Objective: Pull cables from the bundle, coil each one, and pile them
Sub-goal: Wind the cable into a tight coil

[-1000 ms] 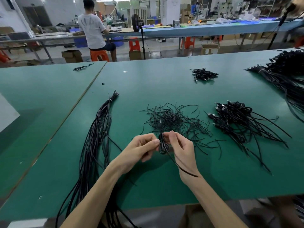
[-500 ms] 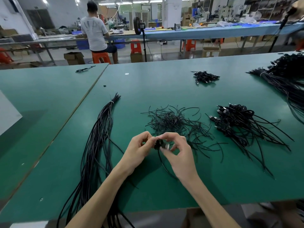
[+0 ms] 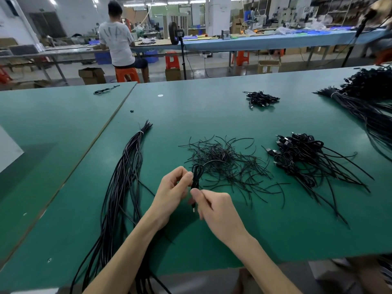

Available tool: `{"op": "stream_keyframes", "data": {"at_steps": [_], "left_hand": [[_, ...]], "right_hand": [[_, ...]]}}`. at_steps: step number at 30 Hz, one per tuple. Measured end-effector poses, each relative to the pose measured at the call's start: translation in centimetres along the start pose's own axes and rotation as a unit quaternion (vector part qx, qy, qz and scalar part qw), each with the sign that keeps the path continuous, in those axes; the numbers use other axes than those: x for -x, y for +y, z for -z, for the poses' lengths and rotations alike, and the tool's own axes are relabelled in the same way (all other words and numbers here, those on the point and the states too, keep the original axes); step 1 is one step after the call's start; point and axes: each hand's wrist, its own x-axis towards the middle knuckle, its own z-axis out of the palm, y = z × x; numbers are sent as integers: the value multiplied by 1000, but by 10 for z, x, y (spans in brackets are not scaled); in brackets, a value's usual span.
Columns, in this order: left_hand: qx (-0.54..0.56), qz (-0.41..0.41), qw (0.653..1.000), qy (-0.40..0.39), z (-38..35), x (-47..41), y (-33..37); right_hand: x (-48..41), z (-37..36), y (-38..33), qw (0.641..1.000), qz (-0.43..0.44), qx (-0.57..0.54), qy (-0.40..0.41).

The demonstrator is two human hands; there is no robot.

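The folded cable stood upright between both hands, left hand pinching its middle, right hand closed on its lower end, the coiled pile lying well to its right.

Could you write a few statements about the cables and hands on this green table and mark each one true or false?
1. Both hands hold one small coiled cable above the table. True.
2. The long bundle of cables lies to the right of the hands. False: it lies to the left of the left hand, tied near its far end.
3. The pile of coiled cables sits to the right of the right hand. True.
4. The loose short ties are stacked on the pile of coiled cables. False: they lie spread on the table between the bundle and that pile.
5. The right hand rests flat and empty on the table. False: its fingers pinch the cable's lower end.
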Motion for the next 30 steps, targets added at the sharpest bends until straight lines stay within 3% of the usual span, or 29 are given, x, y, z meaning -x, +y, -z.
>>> {"op": "stream_keyframes", "data": {"at_steps": [8, 17, 24, 27, 30], "left_hand": [[40, -12, 994, -99, -4, 5, 6], [-2, -18, 993, -116, -9, 5, 11], [-51, -18, 991, -120, -10, 5, 10], [-69, -12, 991, -112, -11, 3, 3], [-106, -24, 991, -83, -9, 1, 0]], "right_hand": [[-5, 2, 1, 995, -71, -74, 2], [-9, 7, 7, 984, -69, -161, 32], [-8, 17, 3, 951, -109, -278, 79], [-6, 18, 0, 961, -86, -251, 79], [-6, 14, 2, 984, -55, -136, 98]]}}
